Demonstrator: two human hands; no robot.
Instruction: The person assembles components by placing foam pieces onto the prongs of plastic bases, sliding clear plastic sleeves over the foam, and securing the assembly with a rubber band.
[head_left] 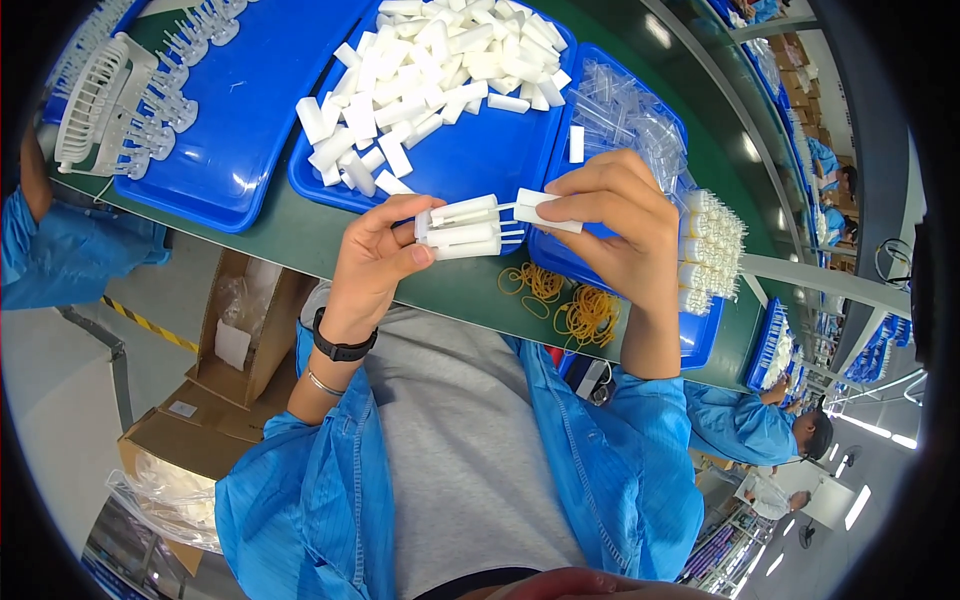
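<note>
My left hand (372,262) is closed around the base end of a white plastic piece with several thin prongs (424,228). White foam sleeves (466,240) sit along its prongs, whose bare tips stick out toward the right. Between the thumb and fingers of my right hand (625,215) is a white foam block (528,204). Its left end meets the tip of an upper prong; whether the prong has entered it I cannot tell. Behind both hands, a blue tray (480,150) holds a heap of white foam blocks (430,75).
At the left, a blue tray (215,180) carries white pronged racks (110,105). Clear plastic parts (625,115) fill another tray at the right, near bundled white pieces (708,245). Yellow rubber bands (588,312) lie by the green table's near edge. Cardboard boxes (240,330) stand below left. Co-workers sit at both sides.
</note>
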